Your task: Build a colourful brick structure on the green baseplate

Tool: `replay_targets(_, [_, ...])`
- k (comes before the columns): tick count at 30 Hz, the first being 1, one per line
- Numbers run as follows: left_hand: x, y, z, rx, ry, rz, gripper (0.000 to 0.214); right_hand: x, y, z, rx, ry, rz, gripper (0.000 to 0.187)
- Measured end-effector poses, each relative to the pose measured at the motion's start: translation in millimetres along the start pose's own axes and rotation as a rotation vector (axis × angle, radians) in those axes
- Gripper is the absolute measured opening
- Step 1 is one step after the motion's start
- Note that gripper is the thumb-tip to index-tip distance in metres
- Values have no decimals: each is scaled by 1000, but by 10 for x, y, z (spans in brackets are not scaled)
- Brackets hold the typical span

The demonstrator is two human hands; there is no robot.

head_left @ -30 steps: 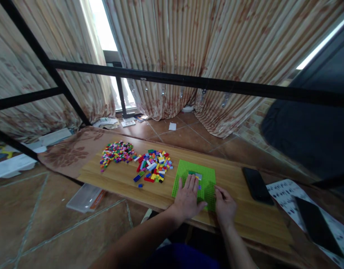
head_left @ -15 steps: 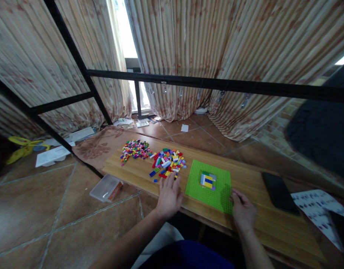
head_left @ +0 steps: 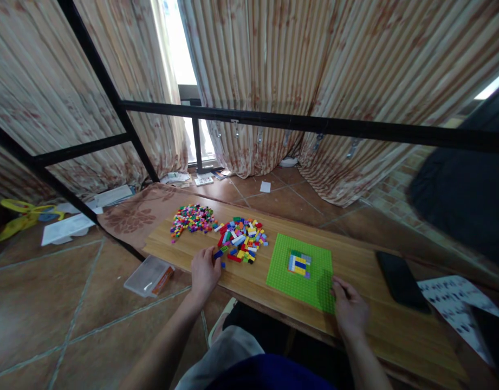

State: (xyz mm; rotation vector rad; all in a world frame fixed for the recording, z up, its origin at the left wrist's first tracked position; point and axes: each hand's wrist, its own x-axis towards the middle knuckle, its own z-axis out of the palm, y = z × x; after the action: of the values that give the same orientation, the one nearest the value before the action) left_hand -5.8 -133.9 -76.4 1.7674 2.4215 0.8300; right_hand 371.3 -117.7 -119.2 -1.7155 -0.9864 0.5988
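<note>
My left hand [head_left: 206, 272] is at the near-left side of a pile of mixed building bricks [head_left: 243, 238]. Its thumb and fingers close on a dark blue brick [head_left: 219, 253], beside a lime green brick [head_left: 225, 248]. A small blue brick [head_left: 223, 265] lies just below the fingertips. A green baseplate [head_left: 282, 276] carries a low block of white, yellow, blue, green and purple bricks [head_left: 299, 264] around its middle. My right hand [head_left: 350, 306] pinches the baseplate's right edge; its curled fingers partly hide what lies between them.
A heap of smaller coloured pieces [head_left: 192, 218] sits at the wooden table's [head_left: 168, 246] left end. Toward the right lie a black phone [head_left: 401, 281] and a printed sheet [head_left: 456, 309]. A clear plastic box [head_left: 147, 276] rests beside the table. A black metal bar [head_left: 265, 116] crosses beyond it.
My left hand has moved left from the front of the brick pile to the dark blue brick, its fingers closing there. My right hand stays at the baseplate's edge. The view has shifted slightly.
</note>
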Motion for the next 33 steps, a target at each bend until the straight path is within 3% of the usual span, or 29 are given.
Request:
replay_targets(14, [126,252,166,-162,-82,64,30,-36,-50,-19,-22,-28,-20,46])
replay_targets(21, [123,259,213,-224,-70,113,28,-34,-58,-19,-64,-25,-18,44])
replay_targets(33, [163,274,180,-321,-47,68,30,-21,62,-19,-57,-27,-87,47])
